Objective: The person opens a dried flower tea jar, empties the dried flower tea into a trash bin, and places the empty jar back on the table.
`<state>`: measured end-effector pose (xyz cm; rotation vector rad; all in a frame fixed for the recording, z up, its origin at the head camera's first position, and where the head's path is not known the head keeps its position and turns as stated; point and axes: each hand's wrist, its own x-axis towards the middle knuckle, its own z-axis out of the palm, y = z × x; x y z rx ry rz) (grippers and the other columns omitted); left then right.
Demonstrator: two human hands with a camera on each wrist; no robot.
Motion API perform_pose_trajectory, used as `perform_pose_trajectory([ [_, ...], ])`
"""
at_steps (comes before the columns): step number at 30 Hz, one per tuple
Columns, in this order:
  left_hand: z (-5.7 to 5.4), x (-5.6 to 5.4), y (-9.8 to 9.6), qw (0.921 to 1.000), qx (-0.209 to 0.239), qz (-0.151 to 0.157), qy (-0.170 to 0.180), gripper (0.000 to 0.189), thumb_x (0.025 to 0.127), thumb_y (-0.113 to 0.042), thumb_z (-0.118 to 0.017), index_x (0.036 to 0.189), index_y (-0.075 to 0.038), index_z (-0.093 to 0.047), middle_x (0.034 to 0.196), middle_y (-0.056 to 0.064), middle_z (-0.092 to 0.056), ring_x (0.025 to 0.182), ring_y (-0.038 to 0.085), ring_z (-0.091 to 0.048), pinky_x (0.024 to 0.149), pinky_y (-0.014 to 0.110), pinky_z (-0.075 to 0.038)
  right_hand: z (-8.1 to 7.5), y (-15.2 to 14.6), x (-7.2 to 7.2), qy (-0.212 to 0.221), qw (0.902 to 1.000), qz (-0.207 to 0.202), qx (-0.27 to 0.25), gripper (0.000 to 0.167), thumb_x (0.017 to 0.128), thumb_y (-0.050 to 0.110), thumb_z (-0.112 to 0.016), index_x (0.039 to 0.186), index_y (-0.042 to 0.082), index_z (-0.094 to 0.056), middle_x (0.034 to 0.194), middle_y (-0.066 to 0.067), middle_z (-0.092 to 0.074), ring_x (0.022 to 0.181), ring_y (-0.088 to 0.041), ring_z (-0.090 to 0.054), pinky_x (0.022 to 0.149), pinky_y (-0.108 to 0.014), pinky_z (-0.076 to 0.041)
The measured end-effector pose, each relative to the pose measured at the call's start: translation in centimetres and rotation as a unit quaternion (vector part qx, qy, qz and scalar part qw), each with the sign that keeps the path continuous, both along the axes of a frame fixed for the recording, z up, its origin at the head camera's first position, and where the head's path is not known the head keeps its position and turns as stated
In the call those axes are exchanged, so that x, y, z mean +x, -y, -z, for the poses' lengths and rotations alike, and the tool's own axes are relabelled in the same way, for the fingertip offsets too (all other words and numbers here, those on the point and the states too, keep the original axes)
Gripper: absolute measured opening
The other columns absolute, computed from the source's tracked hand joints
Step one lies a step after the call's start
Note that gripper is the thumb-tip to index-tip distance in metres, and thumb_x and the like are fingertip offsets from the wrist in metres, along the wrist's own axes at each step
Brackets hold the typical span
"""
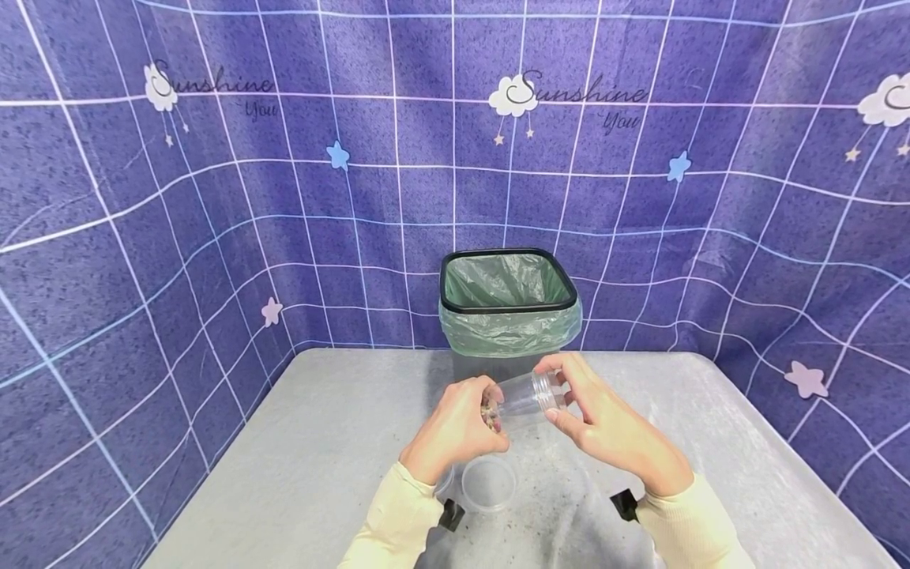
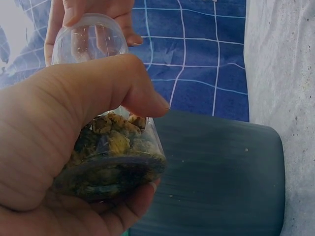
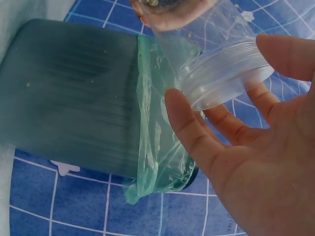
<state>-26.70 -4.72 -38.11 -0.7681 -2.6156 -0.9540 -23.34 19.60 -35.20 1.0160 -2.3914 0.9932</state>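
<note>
A clear plastic jar point(image 1: 522, 397) lies tilted in the air between the hands, its threaded neck point(image 3: 221, 69) toward the right. My left hand point(image 1: 458, 423) grips its base, thumb over the near side and fingers underneath. Dried yellow-brown flower-like clumps point(image 2: 115, 140) are gathered at the base end, partly covered by the left hand. My right hand point(image 1: 604, 419) holds the jar around the neck, thumb and fingertips spread along the rim. Below the left hand, a round clear lid point(image 1: 489, 483) lies on the table, with another round clear piece point(image 1: 445, 480) partly hidden by the left wrist.
Just beyond the hands stands a dark bin point(image 3: 69, 98) with a black rim point(image 1: 508, 309), lined with a green plastic bag point(image 1: 508, 336). Small crumbs dot the grey tabletop point(image 1: 320, 442). A purple gridded curtain point(image 1: 398, 190) surrounds the table's back and sides.
</note>
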Motion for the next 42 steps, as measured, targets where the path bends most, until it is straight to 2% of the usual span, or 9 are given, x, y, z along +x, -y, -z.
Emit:
perform_pose_trajectory([
  [7,-0.10,-0.04,0.08,1.0000,-0.001,0.001,-0.003,0.043,0.058,-0.014,-0.086,0.096,-0.014,-0.065,0.079,-0.007,-0.064,0.069,0.004,-0.057,0.062,0.023,-0.048,-0.12,0.06,-0.17,-0.015,0.9996,-0.021,-0.004,0.057,0.085,-0.009,-0.068,0.133,0.016,-0.049,0.130,0.007,-0.050,0.117,-0.009,-0.053,0.092,-0.036,-0.056],
  [14,-0.10,-0.17,0.10,1.0000,-0.003,0.001,-0.005,0.044,0.058,-0.015,-0.087,0.097,-0.014,-0.066,0.080,-0.006,-0.065,0.069,0.004,-0.057,0.062,0.023,-0.048,-0.07,0.06,-0.34,-0.023,0.9994,-0.026,-0.002,0.060,0.081,-0.013,-0.067,0.130,0.017,-0.049,0.129,0.006,-0.048,0.121,-0.008,-0.050,0.093,-0.035,-0.055],
  [23,-0.12,-0.07,0.08,0.9999,-0.009,-0.002,-0.006,0.044,0.058,-0.017,-0.086,0.095,-0.020,-0.063,0.081,-0.009,-0.063,0.072,0.005,-0.057,0.065,0.023,-0.048,-0.10,-0.02,-0.27,-0.030,0.9992,-0.026,0.000,0.061,0.078,-0.013,-0.067,0.129,0.016,-0.050,0.130,0.006,-0.047,0.122,-0.009,-0.049,0.094,-0.035,-0.055],
  [37,-0.05,-0.05,0.03,0.9999,-0.009,-0.003,-0.007,0.044,0.058,-0.016,-0.085,0.099,-0.013,-0.067,0.081,-0.009,-0.061,0.072,0.006,-0.057,0.064,0.023,-0.048,-0.01,0.03,-0.25,-0.031,0.9992,-0.025,0.001,0.061,0.078,-0.013,-0.066,0.129,0.016,-0.049,0.131,0.006,-0.047,0.122,-0.009,-0.049,0.094,-0.032,-0.054],
  [42,-0.03,-0.02,0.06,0.9999,-0.010,-0.004,-0.009,0.044,0.058,-0.015,-0.085,0.099,-0.012,-0.067,0.081,-0.009,-0.061,0.072,0.007,-0.057,0.064,0.023,-0.048,0.04,0.07,-0.35,-0.047,0.9986,-0.024,0.003,0.060,0.078,-0.009,-0.065,0.130,0.014,-0.048,0.130,0.004,-0.048,0.120,-0.010,-0.050,0.093,-0.032,-0.055],
])
